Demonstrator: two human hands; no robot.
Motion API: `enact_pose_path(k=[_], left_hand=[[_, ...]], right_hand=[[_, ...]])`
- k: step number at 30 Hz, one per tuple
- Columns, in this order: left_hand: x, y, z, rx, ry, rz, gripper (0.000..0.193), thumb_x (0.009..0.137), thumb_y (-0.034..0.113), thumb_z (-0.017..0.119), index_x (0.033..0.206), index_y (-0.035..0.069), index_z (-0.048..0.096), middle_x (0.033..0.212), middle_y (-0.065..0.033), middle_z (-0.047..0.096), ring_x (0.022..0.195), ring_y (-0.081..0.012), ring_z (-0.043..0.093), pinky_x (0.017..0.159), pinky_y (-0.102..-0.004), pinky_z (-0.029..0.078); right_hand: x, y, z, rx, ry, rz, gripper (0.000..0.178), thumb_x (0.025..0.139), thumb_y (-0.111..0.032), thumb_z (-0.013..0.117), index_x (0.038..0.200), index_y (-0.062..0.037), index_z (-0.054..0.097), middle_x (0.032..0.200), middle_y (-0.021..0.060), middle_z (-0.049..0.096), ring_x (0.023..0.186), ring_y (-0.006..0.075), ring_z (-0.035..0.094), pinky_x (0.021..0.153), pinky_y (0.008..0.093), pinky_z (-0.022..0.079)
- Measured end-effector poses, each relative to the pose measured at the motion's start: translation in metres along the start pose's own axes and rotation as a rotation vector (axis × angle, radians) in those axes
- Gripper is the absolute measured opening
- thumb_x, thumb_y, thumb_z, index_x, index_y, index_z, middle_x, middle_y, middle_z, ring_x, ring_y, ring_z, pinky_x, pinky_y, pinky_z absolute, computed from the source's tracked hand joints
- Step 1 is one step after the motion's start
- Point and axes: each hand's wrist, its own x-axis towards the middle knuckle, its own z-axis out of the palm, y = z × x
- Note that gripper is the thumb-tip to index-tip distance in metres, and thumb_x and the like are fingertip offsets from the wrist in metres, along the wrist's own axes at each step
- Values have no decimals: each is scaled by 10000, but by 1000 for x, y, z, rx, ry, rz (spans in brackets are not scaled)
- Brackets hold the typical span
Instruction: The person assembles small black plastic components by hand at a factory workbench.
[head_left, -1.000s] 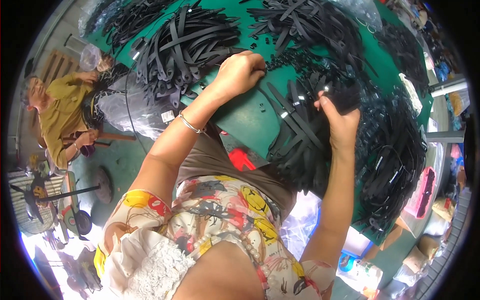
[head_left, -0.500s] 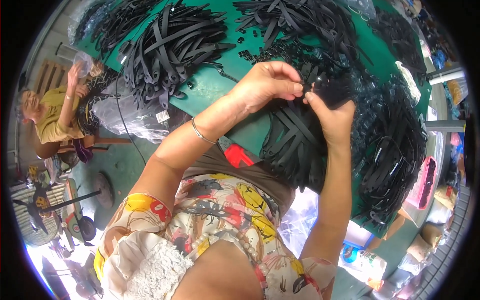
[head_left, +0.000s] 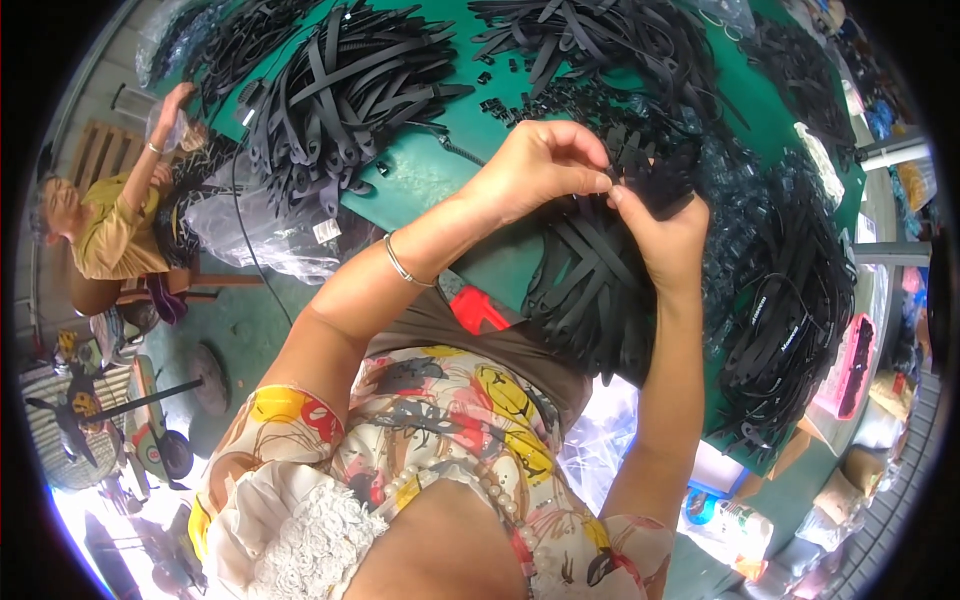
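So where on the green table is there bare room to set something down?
Mostly bare green table shows between the left strap pile and the left forearm; a smaller patch lies between that forearm and the middle straps. It is crowded right of the right hand: glossy parts, then black straps.

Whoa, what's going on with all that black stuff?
Someone is working with bare hands at a green table. The right hand holds a bunch of black pieces. The left hand has its fingertips right beside it; whether they pinch anything is too small to tell. Heaps of black straps lie around.
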Motion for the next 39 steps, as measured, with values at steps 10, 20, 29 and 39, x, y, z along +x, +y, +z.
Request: enact_pose_path(k=[10, 20, 29, 39], left_hand=[[5, 5, -6, 16, -94, -121, 124, 788, 84, 670, 876, 8, 626, 802, -54, 643, 716, -106, 606, 676, -223, 500], [14, 10, -8, 220, -220, -204, 165, 795, 197, 676, 768, 39, 638, 680, -1, 591, 586, -68, 524, 536, -189, 415], [6, -4, -2, 3, -7, -145, 137, 817, 159, 646, 740, 50, 615, 678, 1, 587, 579, -49, 468, 525, -183, 368], [4, -8, -7, -217, 56, -118, 108, 819, 138, 647, 802, 42, 601, 736, -36, 605, 598, -58, 466, 559, -186, 368]], right_hand=[[-1, 3, 0, -17, 9, -49, 251, 709, -1, 712, 930, 2, 593, 855, 9, 618, 772, 79, 555, 707, 228, 457], [0, 8, 2, -132, -2, -108, 268, 657, 0, 751, 875, -8, 595, 797, 11, 606, 719, 80, 555, 657, 226, 454], [2, 9, 6, -216, 76, -57, 221, 647, -13, 720, 834, 0, 602, 754, 12, 611, 687, 76, 553, 623, 228, 457], [1, 1, 6, -239, 80, 36, 203, 659, 12, 693, 839, -9, 602, 771, 5, 622, 680, 76, 567, 631, 225, 463]])
